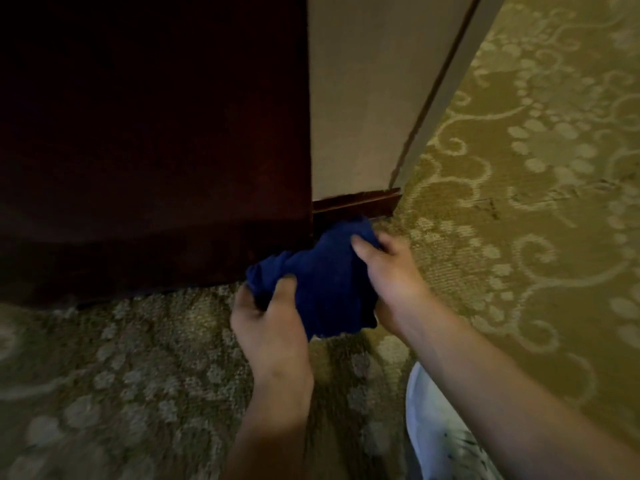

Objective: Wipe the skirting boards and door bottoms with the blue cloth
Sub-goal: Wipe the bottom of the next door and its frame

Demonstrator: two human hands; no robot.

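A crumpled blue cloth [329, 282] hangs between both my hands just above the carpet. My left hand [270, 323] grips its lower left corner with curled fingers. My right hand [388, 271] holds its right side, thumb on top. The cloth's upper end lies right below a short dark wooden skirting board [356, 206] at the foot of a beige wall. To the left stands a dark red-brown door [156, 168], its bottom edge close to the cloth.
Green-gold patterned carpet [519, 202] covers the floor on the right and in front. The beige wall [360, 98] ends in a corner edge on the right. My knee in pale cloth [436, 438] shows at the bottom right.
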